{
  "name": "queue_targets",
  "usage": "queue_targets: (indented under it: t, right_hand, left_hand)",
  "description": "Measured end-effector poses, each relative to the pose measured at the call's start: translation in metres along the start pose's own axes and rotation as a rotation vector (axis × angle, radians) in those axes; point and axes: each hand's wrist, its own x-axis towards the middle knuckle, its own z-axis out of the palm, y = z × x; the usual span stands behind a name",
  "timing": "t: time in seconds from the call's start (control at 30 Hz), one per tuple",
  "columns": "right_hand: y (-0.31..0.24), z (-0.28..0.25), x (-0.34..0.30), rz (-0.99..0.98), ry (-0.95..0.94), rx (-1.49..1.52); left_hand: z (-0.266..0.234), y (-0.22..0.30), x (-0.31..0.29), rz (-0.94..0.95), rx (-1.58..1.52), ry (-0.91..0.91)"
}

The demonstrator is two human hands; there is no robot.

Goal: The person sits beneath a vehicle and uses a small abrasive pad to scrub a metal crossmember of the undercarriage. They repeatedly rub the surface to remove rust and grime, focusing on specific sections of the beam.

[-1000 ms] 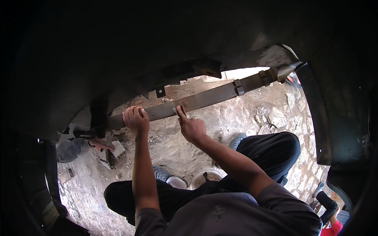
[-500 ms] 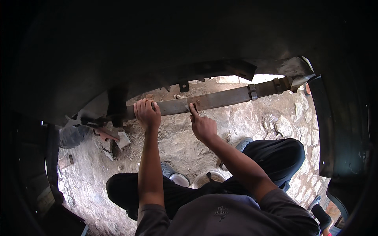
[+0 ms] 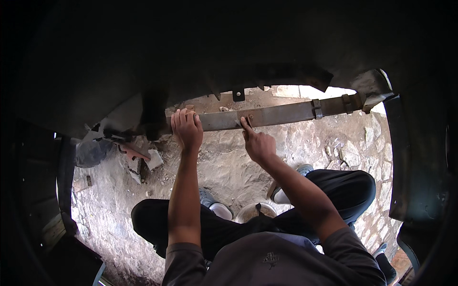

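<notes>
A long flat metal bar that looks like a leaf spring (image 3: 286,113) spans the far side, rising a little to the right, with clamp-like bands (image 3: 317,108) toward its right end. My left hand (image 3: 187,136) is closed over its left part, fingers on top. Right of that, my right hand (image 3: 261,147) has its index finger stretched against the bar, beside a brownish patch with a small round bolt or rivet head (image 3: 251,116). The other fingers curl under. A small dark thing shows at those fingers; its kind is hidden.
Dark vehicle bodywork (image 3: 420,157) surrounds me, with a tab with a hole (image 3: 238,96) hanging beyond the bar. Broken pieces and a reddish part (image 3: 134,151) lie on the stony ground at left. A round container (image 3: 250,212) sits between my feet. Another person's foot (image 3: 380,249) shows at lower right.
The whole view has shifted, so the bar and both hands appear slightly farther right and higher. Both hands keep about the same places on the bar.
</notes>
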Motion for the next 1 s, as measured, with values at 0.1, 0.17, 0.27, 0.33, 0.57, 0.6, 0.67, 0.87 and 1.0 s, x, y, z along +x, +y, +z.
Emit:
queue_targets:
  t: [0.1,0.17,0.27,0.33,0.57,0.6,0.67,0.87,1.0]
  right_hand:
    - [-0.004,0.003,0.014,-0.048,0.082,0.018]
    - [-0.008,0.002,0.02,-0.038,0.1,0.01]
    - [-0.009,0.007,0.013,-0.026,0.102,0.016]
    - [-0.008,0.007,0.001,-0.023,0.087,0.034]
    - [0.0,0.006,0.011,-0.077,0.146,0.024]
    - [-0.002,0.003,0.018,-0.097,0.18,0.018]
    - [-0.002,0.001,0.021,-0.069,0.142,0.003]
    - [-0.005,0.01,-0.001,-0.032,0.085,0.006]
    - [-0.001,0.015,-0.007,-0.034,0.072,0.01]
  left_hand:
    - [0.003,-0.003,-0.008,0.022,0.031,-0.015]
    - [0.002,-0.003,-0.01,0.015,0.07,-0.033]
    - [-0.006,0.023,-0.021,-0.005,0.117,-0.108]
    - [-0.014,0.044,-0.032,-0.013,0.094,-0.206]
    - [-0.026,0.093,-0.067,0.125,-0.141,-0.382]
    - [-0.026,0.09,-0.064,0.125,-0.156,-0.384]
    - [-0.027,0.091,-0.062,0.131,-0.169,-0.398]
    - [-0.026,0.095,-0.064,0.102,-0.133,-0.374]
    - [-0.023,0.097,-0.069,0.1,-0.117,-0.344]
